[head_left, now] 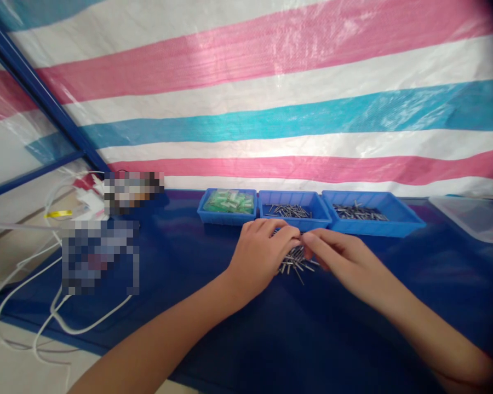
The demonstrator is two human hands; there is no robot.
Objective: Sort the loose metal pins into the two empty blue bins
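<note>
Above a pile of thin metal pins [294, 261] on the blue table, my two hands meet at the fingertips. My left hand [263, 243] is closed, its thumb and fingers bent together over the pile's left side. My right hand [343, 254] pinches with thumb and forefinger against the left fingertips. Whatever lies between the fingers is too small or hidden to make out. Just behind stand a blue bin [294, 222] of similar metal pins and, to its right, a larger blue bin [398, 225] with darker metal pieces.
A third blue bin [228, 218] at the left holds small green-and-white packets. Far right lies a clear plastic lid or tray [472, 221]. White cables [86, 330] and blurred-out items occupy the table's left end. A striped tarp [246, 128] hangs behind, beside a blue metal frame [45, 93].
</note>
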